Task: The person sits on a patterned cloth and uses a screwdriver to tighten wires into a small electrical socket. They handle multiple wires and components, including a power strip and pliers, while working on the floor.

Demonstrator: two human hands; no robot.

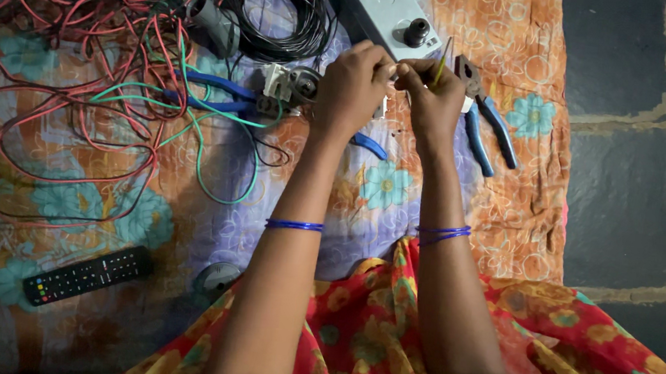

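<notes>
Hands meet over floral cloth (502,221). L hand (354,82) pinched shut on small white part, mostly hidden by fingers. R hand (433,98) clamped round thin yellow-green screwdriver (440,68), shaft upright. Blue-handled pliers (484,120) just beside R hand. Grey metal box (377,6) w/ black knob above knuckles. Red wire tangle (79,12), black wire coil (277,8) to L.

My left hand (354,82) and right hand (433,98) meet over the patterned cloth (511,222). Just beyond my fingers the grey switch box (381,6) blocks the way forward. Right beside my right hand lie blue-handled pliers (484,120), with bare cloth past them. To the left of my left hand, a white socket (278,82), blue-handled cutters (211,92), a black cable coil (277,8) and tangled red wires (76,44) crowd the path. Nearer me, between my forearms, the cloth lies open; a remote (89,274) sits far left of my left elbow.
</notes>
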